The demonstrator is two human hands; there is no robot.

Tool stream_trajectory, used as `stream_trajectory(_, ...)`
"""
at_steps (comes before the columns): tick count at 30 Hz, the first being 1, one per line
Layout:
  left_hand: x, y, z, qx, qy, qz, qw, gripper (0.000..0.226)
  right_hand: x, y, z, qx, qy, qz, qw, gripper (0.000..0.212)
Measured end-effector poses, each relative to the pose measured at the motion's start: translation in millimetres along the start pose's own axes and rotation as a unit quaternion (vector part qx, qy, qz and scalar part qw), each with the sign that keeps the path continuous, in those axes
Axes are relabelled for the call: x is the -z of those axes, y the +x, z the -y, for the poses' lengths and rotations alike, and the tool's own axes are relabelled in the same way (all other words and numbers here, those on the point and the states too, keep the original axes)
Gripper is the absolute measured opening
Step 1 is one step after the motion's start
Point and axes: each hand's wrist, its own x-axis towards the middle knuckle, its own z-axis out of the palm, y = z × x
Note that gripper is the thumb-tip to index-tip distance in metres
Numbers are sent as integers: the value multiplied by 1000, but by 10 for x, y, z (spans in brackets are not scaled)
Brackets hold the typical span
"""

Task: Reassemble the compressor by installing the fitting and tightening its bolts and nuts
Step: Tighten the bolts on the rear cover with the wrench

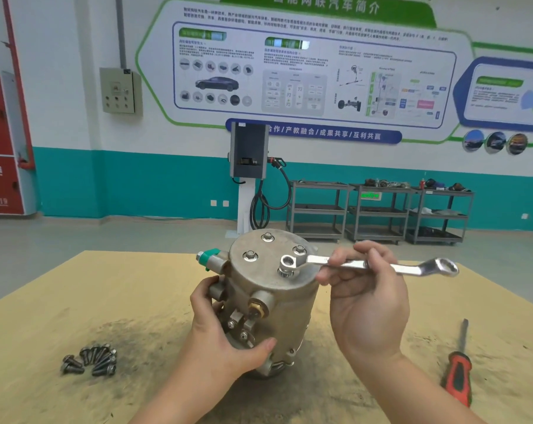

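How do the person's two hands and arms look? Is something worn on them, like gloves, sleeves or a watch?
Both hands are bare: the left hand and the right hand wear no gloves, and no rings show. The forearms are uncovered down to the bottom edge of the picture, with no sleeve, watch or bracelet in view.

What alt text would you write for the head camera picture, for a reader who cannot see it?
A right hand holds a ring wrench over a bolt on top of a metal compressor standing on a cardboard-covered table, while the left hand grips its side. Loose bolts lie to the left, and a red-handled screwdriver to the right.
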Motion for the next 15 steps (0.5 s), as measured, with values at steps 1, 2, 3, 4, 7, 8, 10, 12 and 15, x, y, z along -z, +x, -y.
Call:
stream_trajectory(1, -8, 1, -6, -6, -2, -1, 1000, 98, -2, -16, -16, -6, 7, -2, 1000, 27)
stream_trajectory(2, -17, 0, -12, -10, -5, -3, 1000, 97, -13, -9, -17, -27, 14, -7, 1000, 26)
stream_trajectory(3, -25, -2, -14, -12, -8, -4, 1000, 95, -29, 17, 2, -58, 19, -12, 998, 25)
stream_trajectory(4, -30, -3, -17, -13, -12, -2, 1000, 94, -39, 65, 31, -96, 20, -18, 995, 22)
stream_trajectory(7, -21, -2, 11, -12, -18, 9, 1000, 95, -53, 241, 157, -192, 8, -18, 981, 16)
stream_trajectory(8, -28, -2, 10, -5, -18, 10, 1000, 95, -38, 281, 177, -200, 5, -15, 980, 16)
stream_trajectory(10, -51, -3, 27, 1, -15, 5, 1000, 98, -13, 275, 158, -168, -8, -16, 986, 16)
stream_trajectory(12, -104, 5, 47, -7, -5, -18, 1000, 98, 41, 200, 79, -83, -19, -21, 996, 20)
stream_trajectory(15, -207, 30, 104, -6, 9, -69, 998, 101, 82, 68, -29, 58, -33, 18, 998, 18)
